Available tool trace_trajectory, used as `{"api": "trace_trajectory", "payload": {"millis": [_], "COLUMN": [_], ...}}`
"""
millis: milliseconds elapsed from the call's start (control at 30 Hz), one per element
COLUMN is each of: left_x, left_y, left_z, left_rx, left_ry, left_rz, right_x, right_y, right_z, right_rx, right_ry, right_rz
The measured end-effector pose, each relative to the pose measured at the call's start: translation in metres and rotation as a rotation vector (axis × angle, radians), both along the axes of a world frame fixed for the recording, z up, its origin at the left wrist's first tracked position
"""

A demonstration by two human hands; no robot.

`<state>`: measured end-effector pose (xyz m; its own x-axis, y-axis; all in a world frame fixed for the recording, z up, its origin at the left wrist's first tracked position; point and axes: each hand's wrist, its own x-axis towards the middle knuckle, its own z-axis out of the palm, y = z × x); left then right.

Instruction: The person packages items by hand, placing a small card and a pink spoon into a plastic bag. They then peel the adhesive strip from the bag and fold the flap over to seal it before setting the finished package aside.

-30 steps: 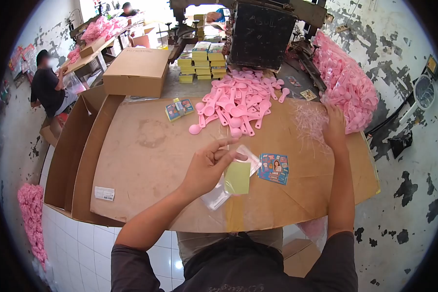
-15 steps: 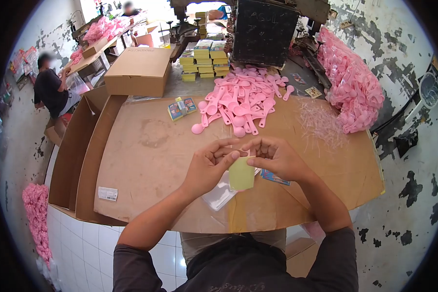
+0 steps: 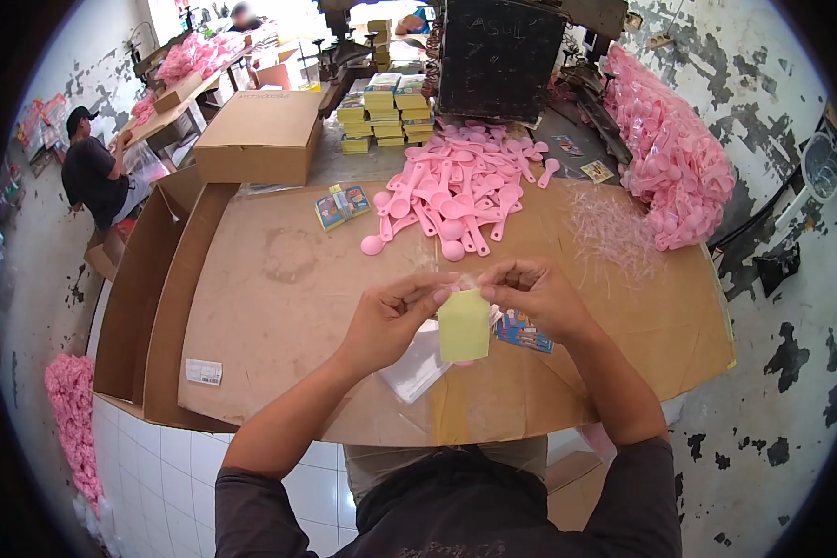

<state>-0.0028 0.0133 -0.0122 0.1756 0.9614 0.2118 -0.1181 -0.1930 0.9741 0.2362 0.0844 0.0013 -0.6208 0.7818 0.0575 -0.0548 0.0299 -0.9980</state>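
Note:
Above the cardboard-covered table, a pale yellow-green card (image 3: 463, 325) hangs upright between my hands. Clear plastic (image 3: 466, 280) shows at its upper edge, and a bit of pink shows under its lower edge. My left hand (image 3: 402, 314) is closed, pinching the upper left corner. At the upper right corner, the thumb and fingers of my right hand (image 3: 538, 296) pinch too. Below my left hand lie clear plastic bags (image 3: 413, 369). Several blue printed cards (image 3: 523, 332) lie just under my right hand.
Beyond my hands lies a heap of pink scoops (image 3: 451, 195), with a banded card bundle (image 3: 342, 206) to its left. Card stacks (image 3: 381, 110), a closed carton (image 3: 259, 135) and a black box (image 3: 500, 60) stand behind. Bagged pink scoops (image 3: 674, 158) pile up right. A person (image 3: 98, 172) sits far left.
The card now hangs straighter and more of its upper edge shows. My fingers have moved slightly apart along that edge. More of the blue cards is visible, and the view has shifted slightly.

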Motion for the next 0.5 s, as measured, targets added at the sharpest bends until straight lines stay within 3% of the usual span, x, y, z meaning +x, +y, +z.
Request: {"api": "trace_trajectory", "payload": {"millis": [367,500], "left_x": [-0.011,-0.013], "left_y": [0.001,0.003], "left_z": [-0.002,-0.006], "left_rx": [0.035,-0.017], "left_ry": [0.111,0.006], "left_rz": [-0.072,-0.103], "right_x": [0.006,0.008], "right_y": [0.007,0.008], "right_z": [0.000,0.004], "right_rx": [0.118,0.095], "right_ry": [-0.056,-0.034], "right_rz": [0.043,0.072]}}
